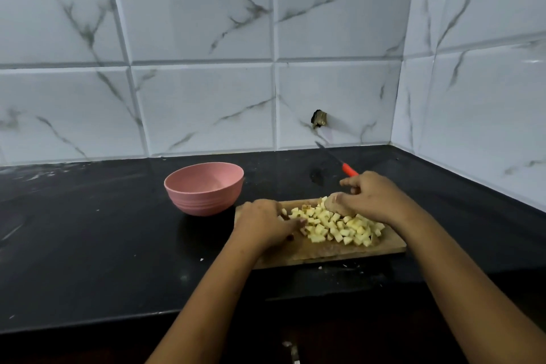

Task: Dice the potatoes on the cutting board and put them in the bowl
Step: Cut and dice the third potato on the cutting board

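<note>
Two hands work over a wooden cutting board on a black counter. Diced potatoes lie heaped on it. With fingers bent, the left hand touches the pile's left edge; whether it grips pieces is unclear. The right hand grips an orange-handled knife, blade pointing away. A pink bowl stands just beside the board's far left corner.

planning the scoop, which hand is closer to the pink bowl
Left. The left hand sits at the left end of the cutting board, just right of the pink bowl; the right hand, gripping the knife, is farther right at its back edge.
</note>
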The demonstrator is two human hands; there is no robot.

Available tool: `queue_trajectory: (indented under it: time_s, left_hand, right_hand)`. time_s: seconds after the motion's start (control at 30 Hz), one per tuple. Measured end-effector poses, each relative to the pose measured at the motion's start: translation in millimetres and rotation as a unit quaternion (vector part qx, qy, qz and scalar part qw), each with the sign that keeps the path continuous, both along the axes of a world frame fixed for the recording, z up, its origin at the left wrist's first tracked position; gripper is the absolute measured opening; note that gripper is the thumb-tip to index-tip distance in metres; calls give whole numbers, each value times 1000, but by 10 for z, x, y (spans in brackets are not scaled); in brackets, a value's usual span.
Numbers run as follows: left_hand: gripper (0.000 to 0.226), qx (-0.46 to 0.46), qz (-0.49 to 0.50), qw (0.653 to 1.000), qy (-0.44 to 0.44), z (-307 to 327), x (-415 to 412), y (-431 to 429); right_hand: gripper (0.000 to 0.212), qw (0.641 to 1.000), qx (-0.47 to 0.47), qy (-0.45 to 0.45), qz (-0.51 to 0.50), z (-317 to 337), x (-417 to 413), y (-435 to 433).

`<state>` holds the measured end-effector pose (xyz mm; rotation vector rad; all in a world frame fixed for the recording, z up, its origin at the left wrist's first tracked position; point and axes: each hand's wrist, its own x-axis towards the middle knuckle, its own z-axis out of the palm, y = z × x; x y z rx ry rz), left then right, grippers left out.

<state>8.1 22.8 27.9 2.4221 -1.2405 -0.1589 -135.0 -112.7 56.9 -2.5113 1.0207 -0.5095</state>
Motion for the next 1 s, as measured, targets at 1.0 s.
queue_trajectory:
  time_s: [1.0]
  left_hand:
    - [26,-93,-98,990,33,-259,238,59]
  right_hand:
    - [30,970,108,80,201,22,938,-455]
